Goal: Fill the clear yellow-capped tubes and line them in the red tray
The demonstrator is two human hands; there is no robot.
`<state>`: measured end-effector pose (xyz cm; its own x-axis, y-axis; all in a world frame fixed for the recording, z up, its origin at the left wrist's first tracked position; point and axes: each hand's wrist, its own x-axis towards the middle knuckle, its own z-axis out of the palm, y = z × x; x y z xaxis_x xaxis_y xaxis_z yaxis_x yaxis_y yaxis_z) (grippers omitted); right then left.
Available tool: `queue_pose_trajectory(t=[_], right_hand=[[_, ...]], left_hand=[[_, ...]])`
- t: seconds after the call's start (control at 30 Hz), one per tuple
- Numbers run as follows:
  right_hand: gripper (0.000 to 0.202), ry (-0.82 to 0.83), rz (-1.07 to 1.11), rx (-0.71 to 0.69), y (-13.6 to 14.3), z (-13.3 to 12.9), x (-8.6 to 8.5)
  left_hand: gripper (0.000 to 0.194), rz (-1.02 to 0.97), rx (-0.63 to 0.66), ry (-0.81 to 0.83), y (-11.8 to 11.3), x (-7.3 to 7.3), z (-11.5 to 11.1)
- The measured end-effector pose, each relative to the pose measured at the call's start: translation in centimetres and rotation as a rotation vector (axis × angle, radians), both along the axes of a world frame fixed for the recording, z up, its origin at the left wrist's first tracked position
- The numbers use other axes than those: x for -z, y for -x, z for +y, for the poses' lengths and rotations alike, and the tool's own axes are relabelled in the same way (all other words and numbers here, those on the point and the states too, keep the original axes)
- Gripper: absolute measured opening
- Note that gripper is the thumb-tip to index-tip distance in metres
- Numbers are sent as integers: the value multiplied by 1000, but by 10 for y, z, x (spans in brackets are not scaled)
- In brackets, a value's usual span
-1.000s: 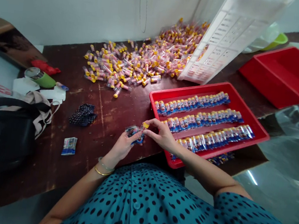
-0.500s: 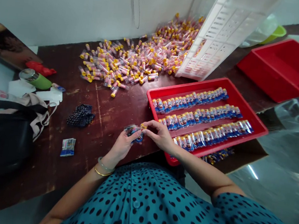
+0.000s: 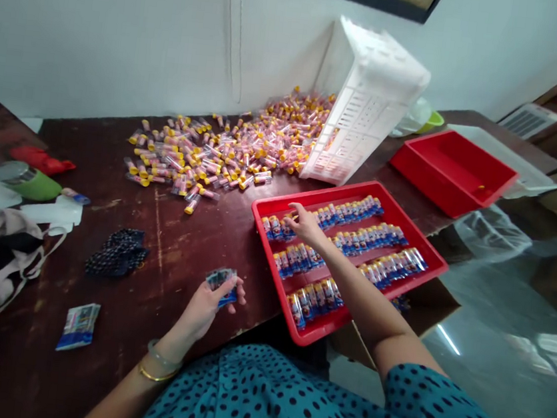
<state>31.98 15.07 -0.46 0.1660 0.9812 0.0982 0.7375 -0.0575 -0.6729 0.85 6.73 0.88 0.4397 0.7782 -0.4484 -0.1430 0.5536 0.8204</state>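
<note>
My left hand [image 3: 212, 299] is closed on a small stack of blue printed packets [image 3: 224, 283] over the table's front edge. Above the back left part of the red tray [image 3: 273, 294] is my right hand [image 3: 301, 224], its thumb and index finger curved toward each other near the back row of blue and yellow-capped packs [image 3: 353, 211]. Whether anything lies between those fingertips is too small to tell. Two more rows of packs lie in the tray, partly behind my right forearm.
A pile of yellow-capped clear tubes [image 3: 245, 145] lies against the wall beside a white crate [image 3: 356, 117]. An empty-looking red bin [image 3: 454, 168] stands right. Dark cloth [image 3: 116, 252], packets [image 3: 78, 327] and a green cup [image 3: 30, 181] lie left.
My right hand has left the packets in my left hand and moved right over the tray. My left hand keeps its stack. The view has tilted up and shifted.
</note>
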Motion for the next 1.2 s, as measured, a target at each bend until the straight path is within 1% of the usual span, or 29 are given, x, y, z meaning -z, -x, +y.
queue_pose_trajectory(t=[0.1,0.17,0.23,0.3,0.37,0.43,0.47,0.53,0.57,0.63,0.73,0.8,0.87,0.9,0.97,1.0,1.07,1.1,1.2], right_hand=[[30,-57,-89,-45,13,23,1],[22,-93,-127,-104,34,46,-1],[19,-111,-152,-216,67,75,-2],[16,-113,-173,-361,111,103,-1],[14,-115,-196,-504,159,125,3],[16,-123,-217,-606,200,138,7],[17,-127,-225,-637,216,141,8],[17,-128,-232,-664,236,141,11],[18,-126,-229,-668,241,138,11],[20,-116,-216,-666,240,127,10],[31,-117,-133,-669,223,99,1],[30,-134,-4,-750,206,72,-11],[23,-128,110,-855,190,42,-24],[19,-110,147,-885,185,26,-30],[9,-67,188,-901,177,-2,-40],[9,-51,200,-905,176,-13,-42],[12,-46,219,-911,173,-29,-44],[12,-51,227,-909,171,-35,-44],[14,-63,240,-876,162,-42,-42]], left_hand=[[40,3,-21,26,5,2,-1],[41,-6,-69,49,9,4,-1],[38,-3,-126,38,13,5,-1],[35,14,-185,-2,16,4,-1],[34,27,-244,-23,19,2,-1],[35,10,-287,-7,25,-3,-1],[37,-10,-304,10,30,-5,-1],[38,-38,-337,29,42,-10,-1],[36,-34,-352,30,50,-11,0],[33,3,-390,19,67,-11,1],[35,43,-477,22,86,-4,4],[38,36,-545,28,88,3,6],[38,20,-580,15,80,7,9],[38,7,-583,-1,73,8,10],[36,-31,-575,-37,57,8,11],[36,-54,-571,-52,49,7,11],[36,-94,-558,-68,37,4,9],[35,-105,-530,-67,33,2,8],[35,-85,-371,-40,31,-2,4]])
